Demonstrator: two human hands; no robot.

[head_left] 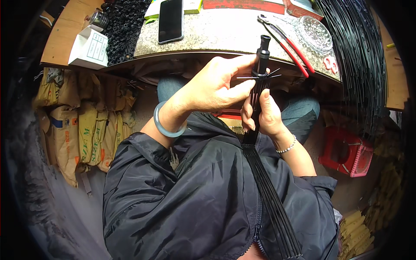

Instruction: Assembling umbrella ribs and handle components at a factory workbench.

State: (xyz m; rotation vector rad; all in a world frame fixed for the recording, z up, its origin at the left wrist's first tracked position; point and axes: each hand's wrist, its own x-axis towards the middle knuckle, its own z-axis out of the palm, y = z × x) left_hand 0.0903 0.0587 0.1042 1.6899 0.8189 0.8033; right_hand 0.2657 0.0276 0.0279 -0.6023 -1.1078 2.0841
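A black umbrella frame (261,86) stands upright between my hands, with a black tube at its top and short spokes sticking out below it. Its thin black ribs (271,195) run down across my lap. My left hand (216,84) pinches the hub near the spokes with thumb and fingers. My right hand (264,115) is wrapped around the bundled ribs just below. A pale green bangle is on my left wrist and a bead bracelet on my right.
A stone-topped bench (225,32) ahead carries a black phone (170,19), red-handled pliers (288,43), a glass dish (315,32) and a white box (90,48). Long black rods (359,65) hang at right. Yellow sacks (82,130) stand left, a red stool (346,151) right.
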